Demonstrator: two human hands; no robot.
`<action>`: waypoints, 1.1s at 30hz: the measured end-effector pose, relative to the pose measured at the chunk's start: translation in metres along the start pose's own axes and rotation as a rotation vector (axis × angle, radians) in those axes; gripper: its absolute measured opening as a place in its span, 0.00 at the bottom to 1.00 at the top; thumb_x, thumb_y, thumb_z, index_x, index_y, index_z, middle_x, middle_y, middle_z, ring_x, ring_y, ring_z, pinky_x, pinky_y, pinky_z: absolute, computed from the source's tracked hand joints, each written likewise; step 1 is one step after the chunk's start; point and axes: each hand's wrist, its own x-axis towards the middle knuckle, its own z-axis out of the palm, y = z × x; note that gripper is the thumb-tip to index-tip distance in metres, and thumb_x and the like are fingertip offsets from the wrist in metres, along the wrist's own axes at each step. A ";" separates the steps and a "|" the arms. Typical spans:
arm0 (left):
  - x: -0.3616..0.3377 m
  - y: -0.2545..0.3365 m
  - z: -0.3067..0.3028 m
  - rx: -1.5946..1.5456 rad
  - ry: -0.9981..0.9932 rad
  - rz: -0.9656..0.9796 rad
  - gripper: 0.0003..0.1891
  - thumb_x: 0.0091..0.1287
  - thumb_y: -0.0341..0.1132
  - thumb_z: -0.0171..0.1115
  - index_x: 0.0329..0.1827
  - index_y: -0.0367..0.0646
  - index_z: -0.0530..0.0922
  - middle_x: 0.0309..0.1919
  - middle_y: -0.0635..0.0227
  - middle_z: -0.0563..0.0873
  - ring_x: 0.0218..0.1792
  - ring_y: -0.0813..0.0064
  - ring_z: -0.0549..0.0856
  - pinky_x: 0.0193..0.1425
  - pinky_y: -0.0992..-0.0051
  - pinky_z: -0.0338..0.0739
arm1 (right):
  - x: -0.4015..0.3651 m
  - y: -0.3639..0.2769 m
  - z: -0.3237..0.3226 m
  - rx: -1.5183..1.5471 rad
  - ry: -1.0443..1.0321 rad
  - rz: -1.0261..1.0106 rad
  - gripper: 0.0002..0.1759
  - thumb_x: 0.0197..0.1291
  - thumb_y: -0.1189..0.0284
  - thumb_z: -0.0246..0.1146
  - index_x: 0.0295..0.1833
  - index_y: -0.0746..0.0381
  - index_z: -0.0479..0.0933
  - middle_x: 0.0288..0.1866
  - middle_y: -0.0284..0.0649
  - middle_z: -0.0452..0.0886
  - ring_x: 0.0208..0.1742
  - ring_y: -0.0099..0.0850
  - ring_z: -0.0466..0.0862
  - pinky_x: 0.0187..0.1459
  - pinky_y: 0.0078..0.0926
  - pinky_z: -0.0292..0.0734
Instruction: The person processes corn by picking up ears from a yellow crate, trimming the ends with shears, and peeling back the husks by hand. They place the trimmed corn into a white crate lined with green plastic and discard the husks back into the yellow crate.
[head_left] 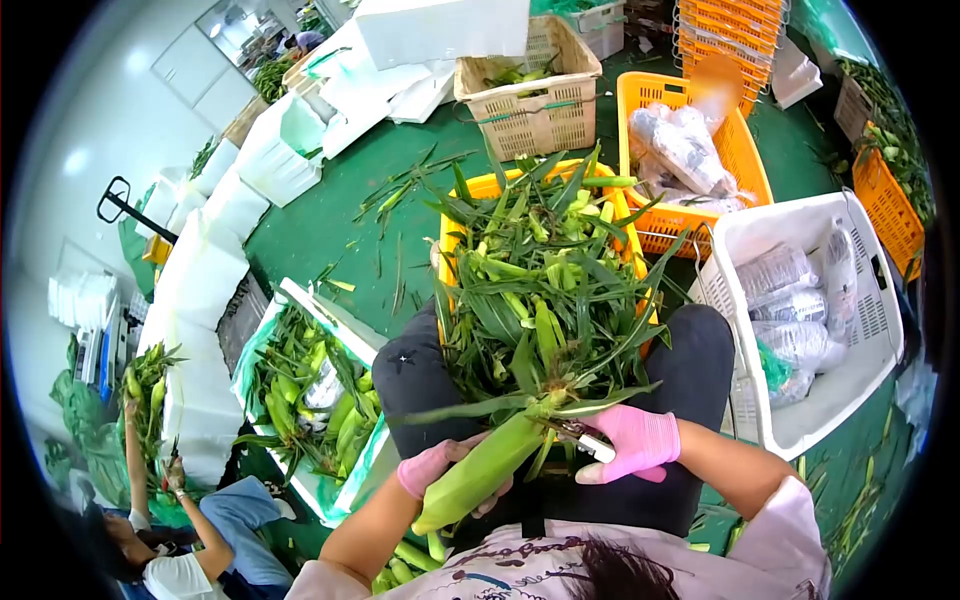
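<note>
My left hand (450, 470), in a pink glove, is wrapped round a large green corn cob (485, 465) in its husk, held at a slant over my lap. In my right hand (630, 442), also pink-gloved, is a cutting tool (592, 443) with a white handle. Its metal end meets the stalk end of the cob, among long leaves. Right in front, between my knees, an orange crate (632, 232) is heaped with corn leaves and husks (530, 250). More husked cobs (405, 568) lie by my waist at the bottom.
A foam box (372, 465) of corn stands at the left. Near it sits another person (190, 530) handling corn. A white crate (870, 385) and an orange crate (750, 160) with wrapped packs are at the right; a beige crate (530, 112) stands behind. Cut leaves litter the green floor (350, 235).
</note>
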 end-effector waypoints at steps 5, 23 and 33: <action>0.011 0.008 -0.004 -0.045 0.008 -0.138 0.41 0.68 0.59 0.55 0.77 0.38 0.62 0.45 0.52 0.81 0.35 0.58 0.86 0.34 0.61 0.85 | -0.004 -0.001 -0.003 -0.068 0.021 0.195 0.25 0.55 0.59 0.73 0.51 0.62 0.76 0.32 0.38 0.81 0.33 0.31 0.84 0.41 0.32 0.81; 0.046 0.026 0.025 0.445 0.147 0.384 0.49 0.56 0.60 0.75 0.73 0.38 0.64 0.49 0.61 0.83 0.47 0.66 0.85 0.52 0.67 0.81 | -0.002 -0.017 0.048 0.495 0.474 0.179 0.26 0.55 0.69 0.75 0.56 0.67 0.75 0.35 0.35 0.81 0.36 0.23 0.81 0.42 0.25 0.79; 0.058 0.061 0.004 -0.542 0.658 1.176 0.22 0.75 0.57 0.57 0.57 0.50 0.72 0.53 0.67 0.82 0.58 0.61 0.82 0.68 0.44 0.75 | 0.000 0.005 0.089 0.149 0.495 0.317 0.47 0.52 0.60 0.77 0.72 0.69 0.63 0.54 0.50 0.80 0.53 0.42 0.83 0.61 0.36 0.77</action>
